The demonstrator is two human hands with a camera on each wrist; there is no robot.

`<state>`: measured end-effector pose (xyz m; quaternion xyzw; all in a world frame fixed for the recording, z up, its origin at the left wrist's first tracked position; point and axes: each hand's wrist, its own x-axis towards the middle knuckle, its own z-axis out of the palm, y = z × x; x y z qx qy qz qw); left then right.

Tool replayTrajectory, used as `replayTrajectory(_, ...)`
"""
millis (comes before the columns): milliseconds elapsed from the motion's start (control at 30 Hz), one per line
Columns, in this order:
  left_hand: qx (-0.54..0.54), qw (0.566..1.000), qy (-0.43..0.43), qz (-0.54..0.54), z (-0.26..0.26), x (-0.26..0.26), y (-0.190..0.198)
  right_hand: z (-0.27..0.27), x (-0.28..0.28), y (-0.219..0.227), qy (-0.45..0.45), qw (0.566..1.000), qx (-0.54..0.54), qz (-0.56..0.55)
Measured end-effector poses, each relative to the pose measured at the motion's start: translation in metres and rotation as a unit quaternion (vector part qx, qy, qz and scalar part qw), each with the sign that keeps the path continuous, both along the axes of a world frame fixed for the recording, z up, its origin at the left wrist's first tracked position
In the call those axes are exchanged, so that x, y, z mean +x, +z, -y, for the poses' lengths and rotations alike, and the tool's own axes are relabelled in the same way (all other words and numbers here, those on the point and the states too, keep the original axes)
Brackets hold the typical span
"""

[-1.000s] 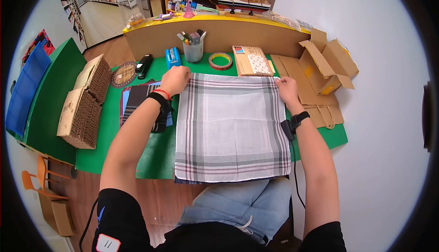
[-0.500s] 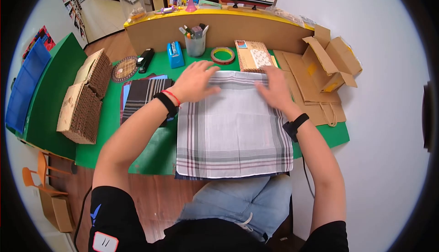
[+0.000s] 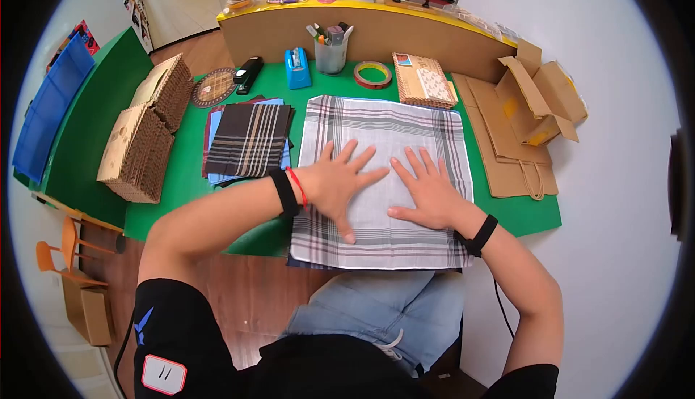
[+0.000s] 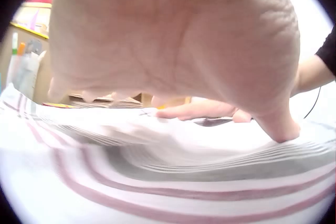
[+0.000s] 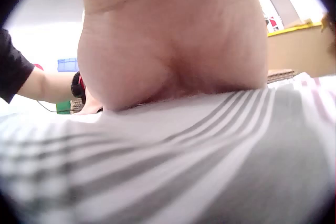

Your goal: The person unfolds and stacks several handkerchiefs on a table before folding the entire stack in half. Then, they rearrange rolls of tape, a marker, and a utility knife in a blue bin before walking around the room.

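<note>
A white handkerchief (image 3: 376, 124) with grey and maroon striped borders lies spread over the front of the table, a dark cloth edge showing beneath its near side. My left hand (image 3: 339, 185) rests on its left half, fingers spread wide. On the right half my right hand (image 3: 431, 195) lies palm down, its fingers also splayed. In the left wrist view the left palm (image 4: 173, 40) arches over the striped cloth (image 4: 157, 198), thumb tip down on it. The right palm (image 5: 173, 50) sits against the cloth in the right wrist view.
Folded dark plaid cloths (image 3: 248, 141) are stacked left of the handkerchief. Woven boxes (image 3: 141, 153) stand at the far left. Along the back are a stapler (image 3: 248, 75), a blue tape dispenser (image 3: 297, 68), a pen cup (image 3: 331, 55) and a tape roll (image 3: 373, 75). An open cardboard box (image 3: 539, 102) stands right.
Both hands held the handkerchief's far corners, then let go. They moved toward the body and inward, and now lie flat with spread fingers on the cloth's middle.
</note>
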<state>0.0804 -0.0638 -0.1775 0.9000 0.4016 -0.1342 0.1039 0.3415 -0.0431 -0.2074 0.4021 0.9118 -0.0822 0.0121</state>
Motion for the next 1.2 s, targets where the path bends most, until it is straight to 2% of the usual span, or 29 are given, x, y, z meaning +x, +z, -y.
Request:
replayTrajectory(67,0.005,1.000,-0.001,-0.014,0.009,-0.008,-0.001,0.003,0.005,0.000,0.011,1.000,0.019,0.020)
replayTrajectory(267,-0.028,0.995,0.025,-0.094,0.038,-0.035,0.013,-0.004,0.033,0.011,-0.071,0.988,-0.099,0.097)
replayTrajectory(367,-0.005,0.997,0.033,-0.064,0.049,-0.057,0.004,-0.002,0.041,0.024,-0.070,0.983,-0.127,0.116)
replayTrajectory(400,0.034,0.998,0.024,-0.055,0.057,-0.059,0.019,-0.002,0.041,0.027,-0.071,0.984,-0.122,0.112)
replayTrajectory(433,0.039,0.997,0.023,-0.058,0.053,-0.068,0.014,-0.002,0.040,0.030,-0.082,0.982,-0.116,0.121)
replayTrajectory(467,0.097,0.991,0.070,0.066,0.045,-0.081,0.001,0.001,0.040,0.032,-0.093,0.980,-0.114,0.130)
replayTrajectory(500,0.152,0.964,0.115,0.188,0.040,-0.091,-0.005,0.004,0.036,0.035,-0.096,0.981,-0.115,0.125)
replayTrajectory(567,0.220,0.902,0.269,0.254,0.033,-0.099,0.003,0.006,0.022,0.045,-0.049,0.989,-0.032,0.139)
replayTrajectory(600,0.217,0.907,0.299,0.204,0.024,-0.109,0.000,0.007,0.014,0.048,-0.054,0.989,-0.030,0.137)
replayTrajectory(667,0.213,0.908,0.338,0.126,0.009,-0.121,-0.009,0.006,-0.007,0.050,-0.023,0.998,-0.054,-0.002)
replayTrajectory(700,0.218,0.908,0.334,0.127,0.005,-0.123,-0.013,0.006,-0.014,0.048,-0.025,0.998,-0.049,-0.003)
replayTrajectory(767,0.221,0.898,0.362,0.114,0.000,-0.124,-0.016,0.004,-0.023,0.034,-0.025,0.987,-0.136,0.082)
replayTrajectory(800,0.211,0.892,0.386,0.107,-0.001,-0.122,-0.014,0.008,-0.027,0.026,-0.038,0.986,-0.130,0.101)
replayTrajectory(967,0.212,0.884,0.395,0.136,-0.009,-0.139,-0.022,0.007,-0.023,0.021,-0.062,0.983,-0.159,0.064)
replayTrajectory(1033,0.204,0.896,0.344,0.194,-0.014,-0.152,-0.023,0.006,-0.024,0.023,-0.073,0.982,-0.162,0.057)
replayTrajectory(1067,0.192,0.888,0.358,0.215,-0.016,-0.156,-0.024,0.007,-0.026,0.024,-0.076,0.981,-0.164,0.066)
replayTrajectory(1200,0.156,0.910,0.314,0.224,-0.018,-0.164,-0.015,0.006,-0.030,0.024,-0.078,0.978,-0.171,0.089)
